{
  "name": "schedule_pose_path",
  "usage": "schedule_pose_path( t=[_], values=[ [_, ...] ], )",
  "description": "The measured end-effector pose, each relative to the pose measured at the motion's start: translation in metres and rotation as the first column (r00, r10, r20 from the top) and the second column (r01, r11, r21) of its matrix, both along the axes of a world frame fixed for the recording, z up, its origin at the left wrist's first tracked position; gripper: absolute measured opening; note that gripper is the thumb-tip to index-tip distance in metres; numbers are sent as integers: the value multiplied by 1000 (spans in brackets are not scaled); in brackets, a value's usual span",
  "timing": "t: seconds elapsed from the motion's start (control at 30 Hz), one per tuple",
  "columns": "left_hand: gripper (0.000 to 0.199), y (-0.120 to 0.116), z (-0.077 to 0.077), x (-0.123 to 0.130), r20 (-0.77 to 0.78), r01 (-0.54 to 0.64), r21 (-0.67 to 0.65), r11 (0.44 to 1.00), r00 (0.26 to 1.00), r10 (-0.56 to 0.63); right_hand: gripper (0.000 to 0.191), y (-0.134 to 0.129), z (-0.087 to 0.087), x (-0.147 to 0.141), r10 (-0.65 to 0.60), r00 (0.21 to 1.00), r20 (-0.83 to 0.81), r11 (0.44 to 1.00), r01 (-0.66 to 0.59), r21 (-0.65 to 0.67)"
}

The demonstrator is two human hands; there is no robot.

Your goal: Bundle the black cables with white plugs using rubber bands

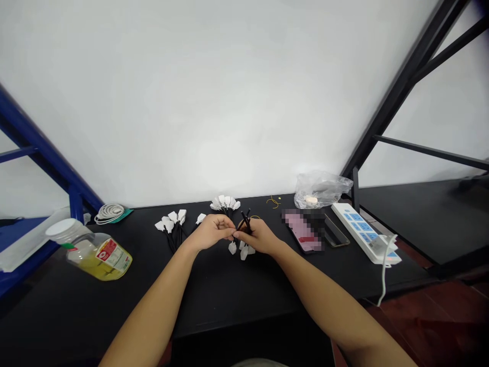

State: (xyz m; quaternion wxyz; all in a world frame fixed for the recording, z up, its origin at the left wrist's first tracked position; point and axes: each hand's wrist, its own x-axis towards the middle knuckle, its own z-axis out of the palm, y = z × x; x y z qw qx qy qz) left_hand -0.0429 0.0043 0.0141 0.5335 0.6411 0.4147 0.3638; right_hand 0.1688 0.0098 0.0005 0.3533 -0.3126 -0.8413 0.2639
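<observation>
My left hand (210, 232) and my right hand (255, 236) meet at the fingertips above the black tabletop (237, 300). Between them they pinch a bunch of black cables (244, 220), whose dark ends stick up past my right fingers. White plug-like tips (237, 250) hang below my hands. Two more bundles of black cables with white tips lie nearby: one (171, 227) left of my left hand, the other (225, 205) just beyond my hands. The fingers hide the exact grip.
A plastic jar (99, 255) lies on its side at left, beside a coil of white cable (109, 214). At right are a phone (303, 230), a transparent plastic bag (319, 189), and a white power strip (362, 232). Metal frames rise at both sides.
</observation>
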Motion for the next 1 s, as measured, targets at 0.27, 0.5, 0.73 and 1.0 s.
schedule_pose_path(
  t=[0.27,0.5,0.73,1.0],
  values=[
    [29,-1,4,-1,-103,47,13,999,994,-46,20,-3,-1,2,-70,995,-70,996,74,44],
    [19,18,8,-66,-786,-296,359,885,416,458,25,0,-1,4,-69,997,-20,997,70,26],
    [32,29,-10,-101,-910,-332,159,930,316,269,28,-1,-2,2,-64,998,-3,997,64,31],
    [21,30,-17,-84,-903,-258,151,954,356,239,18,0,-1,3,-32,999,-38,999,31,-13]
  ],
)
